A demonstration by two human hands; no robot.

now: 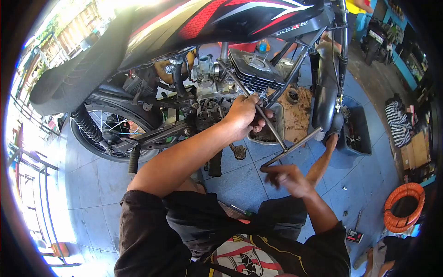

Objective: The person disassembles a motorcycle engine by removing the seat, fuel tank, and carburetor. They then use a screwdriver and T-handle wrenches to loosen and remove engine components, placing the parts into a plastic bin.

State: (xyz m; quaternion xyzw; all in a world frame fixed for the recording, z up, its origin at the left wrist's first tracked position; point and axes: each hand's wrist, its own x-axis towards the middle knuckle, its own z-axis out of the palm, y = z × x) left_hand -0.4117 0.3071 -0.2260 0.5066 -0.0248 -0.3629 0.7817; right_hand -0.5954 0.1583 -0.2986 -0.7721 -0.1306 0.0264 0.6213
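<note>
My left hand (247, 117) is closed around the shaft of a long metal T-handle wrench (274, 131). The shaft slants up and left to the motorcycle engine (217, 87), beside the finned cylinder (255, 69). Its crossbar lies at the lower right end. My right hand (287, 179) is just below the crossbar's lower left end, blurred, with its fingers partly curled. Whether it touches the bar is unclear. Behind my left hand is a metal tray (278, 113) on the floor under the engine.
A wooden board (296, 121) lies beside the tray. A grey bin (364, 134) of parts stands at the right, near the front wheel. An orange coiled hose (404, 207) hangs or lies farther right. Part of another person (387, 258) shows at the lower right.
</note>
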